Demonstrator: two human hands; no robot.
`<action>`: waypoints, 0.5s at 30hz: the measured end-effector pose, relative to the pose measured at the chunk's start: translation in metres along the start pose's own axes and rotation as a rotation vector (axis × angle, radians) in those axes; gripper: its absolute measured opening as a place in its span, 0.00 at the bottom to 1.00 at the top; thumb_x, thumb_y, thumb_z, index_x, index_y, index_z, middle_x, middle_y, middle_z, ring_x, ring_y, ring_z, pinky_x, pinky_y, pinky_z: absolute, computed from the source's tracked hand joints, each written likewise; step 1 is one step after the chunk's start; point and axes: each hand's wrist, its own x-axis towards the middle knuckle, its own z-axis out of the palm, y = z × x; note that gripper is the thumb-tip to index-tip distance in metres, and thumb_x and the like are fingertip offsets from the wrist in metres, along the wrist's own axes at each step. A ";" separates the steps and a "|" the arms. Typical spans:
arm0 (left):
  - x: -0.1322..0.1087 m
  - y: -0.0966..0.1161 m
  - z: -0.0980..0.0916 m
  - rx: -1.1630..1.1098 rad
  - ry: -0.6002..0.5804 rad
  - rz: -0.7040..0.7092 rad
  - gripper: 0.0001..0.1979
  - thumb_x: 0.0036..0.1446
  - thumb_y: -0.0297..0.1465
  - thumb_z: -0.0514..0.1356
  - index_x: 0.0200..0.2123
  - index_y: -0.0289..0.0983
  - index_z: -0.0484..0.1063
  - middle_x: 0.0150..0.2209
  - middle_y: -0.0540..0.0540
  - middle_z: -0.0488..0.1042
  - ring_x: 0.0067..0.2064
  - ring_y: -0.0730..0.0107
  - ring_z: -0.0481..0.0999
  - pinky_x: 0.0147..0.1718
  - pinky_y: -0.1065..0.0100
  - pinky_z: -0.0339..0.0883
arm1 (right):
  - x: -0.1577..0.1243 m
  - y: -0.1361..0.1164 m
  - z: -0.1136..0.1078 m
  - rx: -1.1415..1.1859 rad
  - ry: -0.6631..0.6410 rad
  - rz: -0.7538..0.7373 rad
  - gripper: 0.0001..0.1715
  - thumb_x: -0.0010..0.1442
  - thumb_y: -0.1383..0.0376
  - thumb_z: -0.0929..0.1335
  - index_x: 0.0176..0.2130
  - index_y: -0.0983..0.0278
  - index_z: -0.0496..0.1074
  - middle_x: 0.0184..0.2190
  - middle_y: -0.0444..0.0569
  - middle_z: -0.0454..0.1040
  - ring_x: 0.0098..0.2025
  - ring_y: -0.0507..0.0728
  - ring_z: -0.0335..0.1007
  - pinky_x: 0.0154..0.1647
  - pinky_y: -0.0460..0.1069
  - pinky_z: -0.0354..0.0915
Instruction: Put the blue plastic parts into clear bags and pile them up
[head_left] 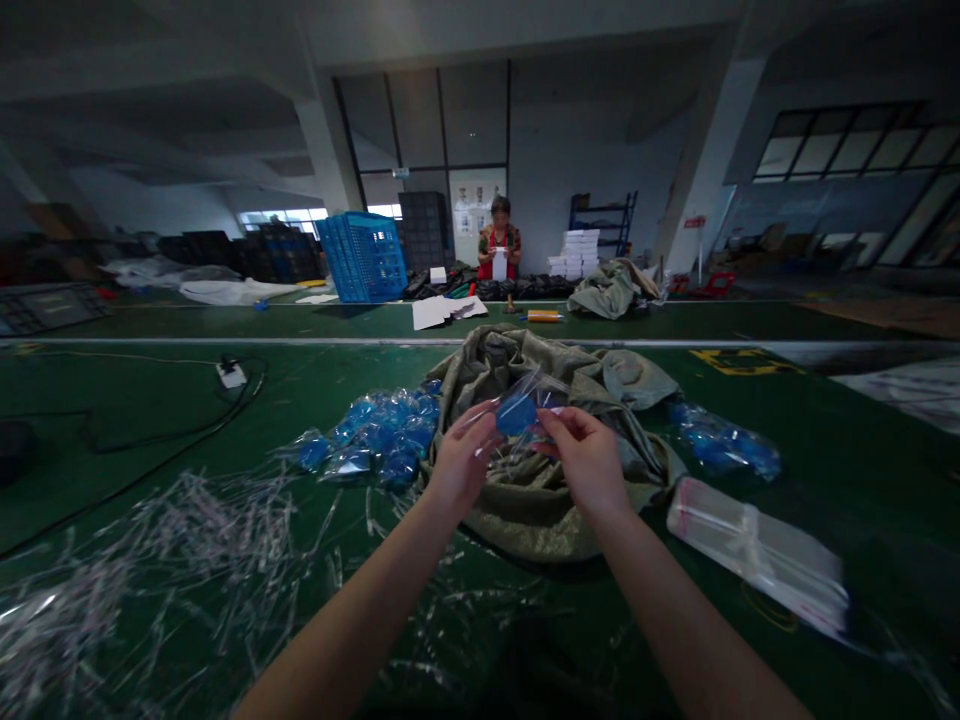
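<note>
Between my two hands is a clear plastic bag with a round blue item (516, 412) inside, held up over a grey-green woven sack (555, 515). My left hand (466, 455) pinches the bag's left side. On its right side, the fingers of my right hand (589, 455) are closed on the clear film. The sack lies with its mouth rolled open, and its contents are mostly hidden behind my hands. Left of the sack sits a pile of bagged blue items (394, 425). More bagged blue items (724, 440) lie at its right.
Clear plastic strips (217, 530) are strewn at the left. A banded stack of clear bags (757, 550) lies at the right. A power strip (231, 375) trails cables. Across the far table stand a blue crate (364, 257) and a person (499, 245) holding something white.
</note>
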 end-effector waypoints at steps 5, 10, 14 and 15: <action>0.009 0.023 -0.014 0.239 0.060 0.080 0.21 0.44 0.36 0.70 0.43 0.35 0.76 0.39 0.43 0.80 0.42 0.62 0.78 0.46 0.62 0.69 | 0.002 -0.002 -0.005 -0.143 -0.086 -0.042 0.16 0.48 0.55 0.74 0.29 0.65 0.75 0.27 0.46 0.76 0.31 0.55 0.74 0.30 0.50 0.75; 0.008 0.034 -0.016 0.481 0.045 0.155 0.18 0.45 0.38 0.68 0.39 0.36 0.79 0.38 0.44 0.80 0.40 0.63 0.78 0.44 0.63 0.70 | -0.001 0.003 -0.002 -0.261 -0.181 -0.080 0.16 0.50 0.54 0.73 0.29 0.65 0.75 0.27 0.47 0.77 0.28 0.55 0.73 0.28 0.50 0.73; 0.009 0.034 -0.017 0.610 0.030 0.235 0.12 0.48 0.38 0.66 0.32 0.36 0.80 0.35 0.45 0.80 0.38 0.64 0.78 0.43 0.65 0.70 | 0.001 0.009 -0.004 -0.327 -0.224 -0.076 0.16 0.51 0.54 0.72 0.30 0.65 0.76 0.27 0.48 0.78 0.29 0.57 0.74 0.29 0.51 0.73; 0.009 0.034 -0.018 0.624 0.021 0.249 0.11 0.49 0.38 0.66 0.31 0.36 0.80 0.34 0.46 0.80 0.38 0.64 0.78 0.42 0.65 0.70 | 0.003 0.009 -0.006 -0.356 -0.234 -0.089 0.16 0.52 0.54 0.72 0.31 0.65 0.77 0.28 0.49 0.78 0.30 0.57 0.74 0.31 0.52 0.73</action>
